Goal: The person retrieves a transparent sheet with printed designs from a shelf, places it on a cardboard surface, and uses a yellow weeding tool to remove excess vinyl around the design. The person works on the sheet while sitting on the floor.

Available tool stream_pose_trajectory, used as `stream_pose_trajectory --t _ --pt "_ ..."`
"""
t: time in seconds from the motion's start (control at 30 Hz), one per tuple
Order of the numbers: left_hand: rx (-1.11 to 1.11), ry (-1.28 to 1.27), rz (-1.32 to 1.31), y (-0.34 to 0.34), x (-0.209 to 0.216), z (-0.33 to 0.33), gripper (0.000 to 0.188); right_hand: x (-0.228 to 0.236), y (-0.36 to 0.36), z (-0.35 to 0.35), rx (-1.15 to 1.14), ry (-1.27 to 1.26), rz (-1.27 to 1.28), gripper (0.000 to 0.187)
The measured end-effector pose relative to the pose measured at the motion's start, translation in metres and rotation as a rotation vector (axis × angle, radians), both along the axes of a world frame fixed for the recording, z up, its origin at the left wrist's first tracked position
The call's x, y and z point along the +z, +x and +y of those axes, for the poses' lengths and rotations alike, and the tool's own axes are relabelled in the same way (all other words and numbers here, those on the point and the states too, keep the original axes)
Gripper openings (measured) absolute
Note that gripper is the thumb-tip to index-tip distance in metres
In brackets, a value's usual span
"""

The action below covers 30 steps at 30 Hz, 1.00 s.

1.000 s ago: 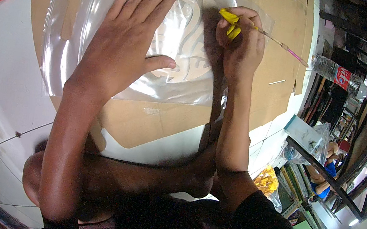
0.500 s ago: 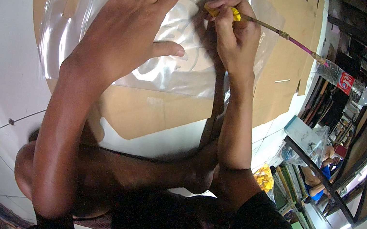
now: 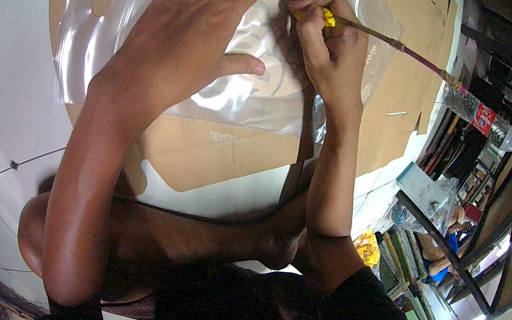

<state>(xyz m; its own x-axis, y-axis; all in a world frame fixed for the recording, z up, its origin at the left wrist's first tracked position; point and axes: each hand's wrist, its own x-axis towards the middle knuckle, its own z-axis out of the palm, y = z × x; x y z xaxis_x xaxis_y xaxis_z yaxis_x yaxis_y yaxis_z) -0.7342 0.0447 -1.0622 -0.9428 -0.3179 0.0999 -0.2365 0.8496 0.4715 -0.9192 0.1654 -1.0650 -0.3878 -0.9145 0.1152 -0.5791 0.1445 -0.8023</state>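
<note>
- Two hands are working: left hand [image 3: 187, 45] is lying flat, fingers apart, pressing the plastic sheet [image 3: 246, 100].
- Right hand [image 3: 328, 42] is pinching a brush [image 3: 386, 40].
- The sheet is probably thin and slippery; pressing flat suits it.

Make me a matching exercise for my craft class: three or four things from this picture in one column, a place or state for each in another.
Things:
1. left hand
2. right hand
3. clear plastic sheet
4. cardboard

Places or states:
a. flat on the white floor
b. gripping a thin tool with a yellow part
c. spread over the cardboard
d. pressed flat, fingers spread, on the plastic

Pairs: 1-d, 2-b, 3-c, 4-a
</note>
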Motion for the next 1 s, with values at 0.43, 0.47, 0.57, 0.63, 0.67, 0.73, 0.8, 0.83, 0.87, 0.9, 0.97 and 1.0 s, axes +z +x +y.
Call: stream_pose_trajectory --t 0.43,0.47,0.57,0.63,0.67,0.73,0.8,0.83,0.87,0.9,0.97,1.0 --pt "0.012 0.024 0.000 0.000 0.001 0.002 0.105 -0.002 0.001 0.002 -0.082 -0.030 -0.090 0.022" --pt "0.013 0.023 -0.004 0.001 0.001 0.001 0.105 -0.003 0.001 0.001 -0.074 -0.022 -0.052 0.022" --pt "0.006 0.022 -0.010 0.001 0.002 0.000 0.104 0.004 0.003 0.003 -0.017 0.081 -0.079 0.020" --pt "0.005 0.020 0.001 0.002 0.001 0.000 0.104 0.000 0.005 0.000 -0.041 0.018 -0.070 0.023" --pt "0.002 0.020 0.010 0.001 -0.001 0.000 0.103 -0.002 0.004 0.000 -0.055 -0.011 -0.063 0.024" --pt "0.000 0.026 0.024 0.000 -0.004 0.001 0.103 -0.004 0.003 0.000 -0.048 -0.019 -0.030 0.025" --pt "0.002 0.027 0.027 0.001 -0.004 0.001 0.103 -0.003 0.004 -0.001 -0.035 -0.011 -0.026 0.025" --pt "0.002 0.026 0.028 0.002 -0.004 0.001 0.103 -0.001 0.006 -0.001 -0.029 0.003 -0.033 0.025" --pt "0.000 0.026 0.031 0.001 -0.004 0.001 0.103 0.001 0.007 -0.001 -0.025 0.018 -0.037 0.024" --pt "0.001 0.027 0.033 0.001 -0.004 0.001 0.103 0.002 0.008 0.000 -0.036 0.026 -0.057 0.024" --pt "0.004 0.028 0.036 0.001 -0.005 0.001 0.103 0.004 0.010 -0.001 -0.060 0.040 -0.099 0.023" --pt "0.006 0.024 0.012 0.001 -0.004 0.001 0.103 0.003 0.010 0.000 -0.037 0.035 -0.074 0.023"
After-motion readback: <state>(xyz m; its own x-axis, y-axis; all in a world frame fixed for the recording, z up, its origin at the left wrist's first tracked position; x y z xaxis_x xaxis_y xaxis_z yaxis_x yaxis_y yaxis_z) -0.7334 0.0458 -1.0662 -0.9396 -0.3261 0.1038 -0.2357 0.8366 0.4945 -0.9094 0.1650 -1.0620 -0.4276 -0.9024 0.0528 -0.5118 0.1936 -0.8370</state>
